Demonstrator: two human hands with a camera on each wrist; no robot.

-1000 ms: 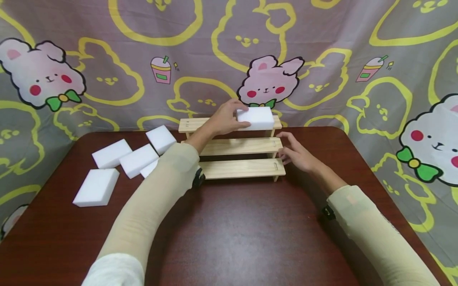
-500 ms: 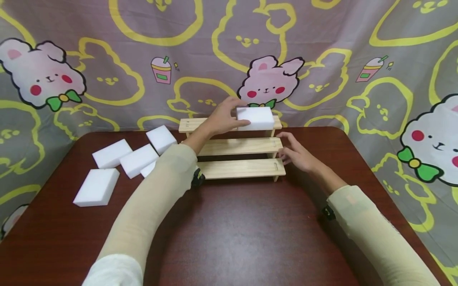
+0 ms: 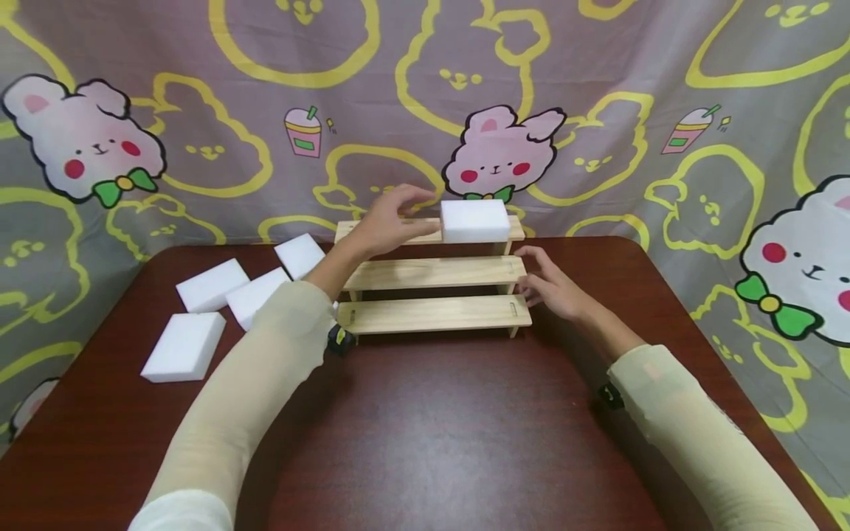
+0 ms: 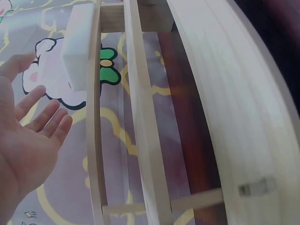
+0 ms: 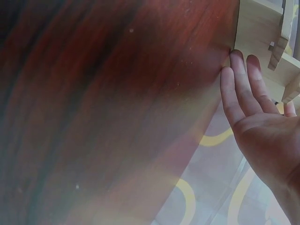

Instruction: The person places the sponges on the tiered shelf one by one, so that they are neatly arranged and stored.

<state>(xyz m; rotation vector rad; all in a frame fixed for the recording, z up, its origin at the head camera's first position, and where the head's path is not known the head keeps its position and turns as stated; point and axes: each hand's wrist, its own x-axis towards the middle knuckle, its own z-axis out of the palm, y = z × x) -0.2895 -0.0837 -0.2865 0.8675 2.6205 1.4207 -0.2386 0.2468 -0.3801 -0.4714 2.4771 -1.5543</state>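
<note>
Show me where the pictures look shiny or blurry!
Head view: a pale glare on the dark table; left wrist view: the slot at the lower right of the nearest shelf board is smeared; right wrist view: the tabletop's grain looks hazy, while the right hand is clearer.

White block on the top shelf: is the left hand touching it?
Apart: the left wrist view shows patterned backdrop between the left hand and the white block.

Block [image 3: 474, 219] atop stand [image 3: 434, 273], other blocks [image 3: 184, 346] to its left
</note>
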